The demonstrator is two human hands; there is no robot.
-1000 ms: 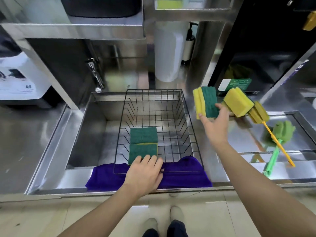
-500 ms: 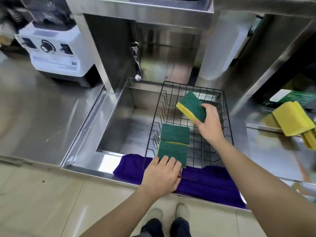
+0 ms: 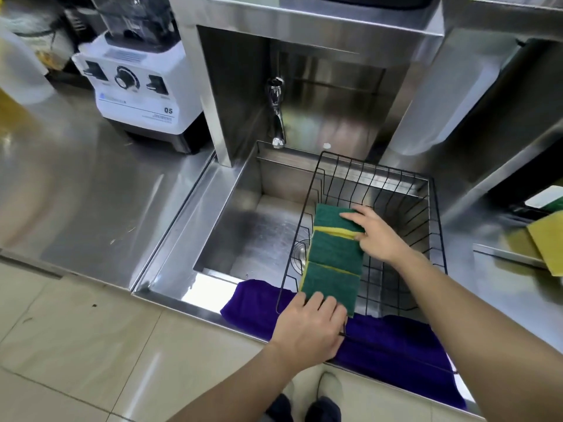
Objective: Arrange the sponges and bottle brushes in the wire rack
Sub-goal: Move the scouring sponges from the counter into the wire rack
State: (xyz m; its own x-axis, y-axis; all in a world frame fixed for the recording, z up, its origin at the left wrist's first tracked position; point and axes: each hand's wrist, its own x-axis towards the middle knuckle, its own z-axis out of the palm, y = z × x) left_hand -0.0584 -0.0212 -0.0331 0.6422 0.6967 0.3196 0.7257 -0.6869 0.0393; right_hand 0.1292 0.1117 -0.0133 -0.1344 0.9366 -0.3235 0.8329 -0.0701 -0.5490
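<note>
Three green-and-yellow scrub sponges (image 3: 333, 263) in black wire rack (image 3: 432, 226); yellow sponges (image 3: 545, 239) cut off right; right hand (image 3: 376, 236) flat on farthest sponge, no grip; left hand (image 3: 307, 327) grip on rack's near rim, fingertips touching nearest sponge.

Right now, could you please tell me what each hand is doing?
Left hand: shut on the wire rack.
Right hand: open, fingers resting on the far sponge.

"Q5" stands on the white blender base (image 3: 143, 95)

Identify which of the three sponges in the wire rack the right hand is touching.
The farthest sponge, at the back of the row. The right hand rests on it; the left hand is at the nearest sponge, and the middle sponge lies untouched between.
</note>
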